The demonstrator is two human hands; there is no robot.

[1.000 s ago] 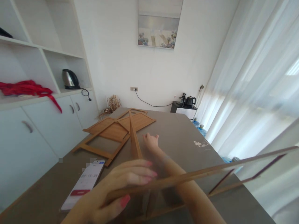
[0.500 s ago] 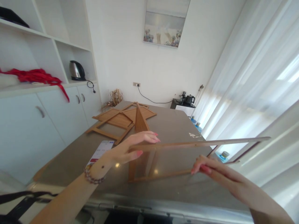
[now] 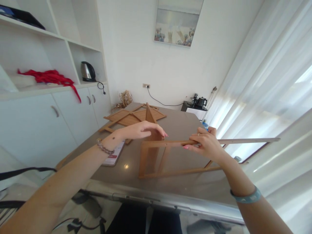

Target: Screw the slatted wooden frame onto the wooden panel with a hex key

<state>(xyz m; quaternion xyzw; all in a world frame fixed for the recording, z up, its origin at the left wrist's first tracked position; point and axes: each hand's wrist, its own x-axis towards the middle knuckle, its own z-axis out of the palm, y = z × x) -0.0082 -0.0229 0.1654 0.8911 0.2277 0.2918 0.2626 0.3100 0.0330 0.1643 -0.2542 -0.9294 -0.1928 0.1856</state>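
Observation:
A long wooden frame [image 3: 170,171] stands on its lower rail on the grey table [image 3: 180,123], reaching out past the table's right edge. My right hand [image 3: 203,145] is closed round the frame's top rail near its middle. My left hand [image 3: 143,130] hovers over the frame's left end, fingers together and curved, tips touching or just above the top rail. Right behind that hand an upright wooden piece [image 3: 149,114] rises.
Flat wooden panels and frames [image 3: 124,118] lie piled at the table's far left. A phone [image 3: 114,156] rests under my left forearm. White cabinets with a kettle [image 3: 86,71] and red cloth [image 3: 50,77] line the left wall; curtains hang on the right.
My view has pulled back from the table. My right hand has gone from the frame's lower rail up to the top rail. My left hand has slid back to the frame's left end.

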